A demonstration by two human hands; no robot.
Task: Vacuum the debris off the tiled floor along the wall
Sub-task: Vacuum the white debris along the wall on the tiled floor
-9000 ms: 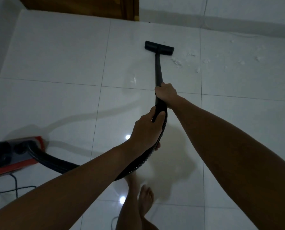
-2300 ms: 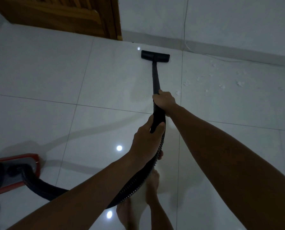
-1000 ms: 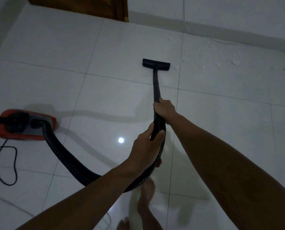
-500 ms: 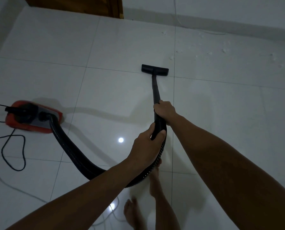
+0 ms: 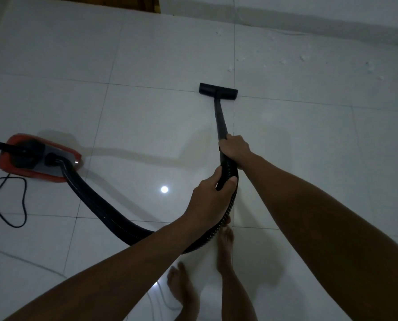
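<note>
The black floor nozzle [image 5: 218, 91] lies flat on the white tiled floor [image 5: 147, 54], on the end of a black wand [image 5: 220, 121]. My right hand [image 5: 234, 150] grips the wand's lower end. My left hand [image 5: 210, 200] grips the ribbed black hose [image 5: 105, 214] just behind it. White debris [image 5: 304, 57] is scattered on the tiles along the wall [image 5: 332, 22] at the upper right, well beyond the nozzle.
The red vacuum body [image 5: 34, 158] sits on the floor at the left, its black power cord [image 5: 10, 205] looping beside it. A wooden door frame [image 5: 133, 3] shows at the top. My bare feet [image 5: 202, 274] stand below the hose.
The nozzle has been drawn back from the wall and the debris towards me. I have stepped backwards, and the red vacuum body has come further into view at the left.
</note>
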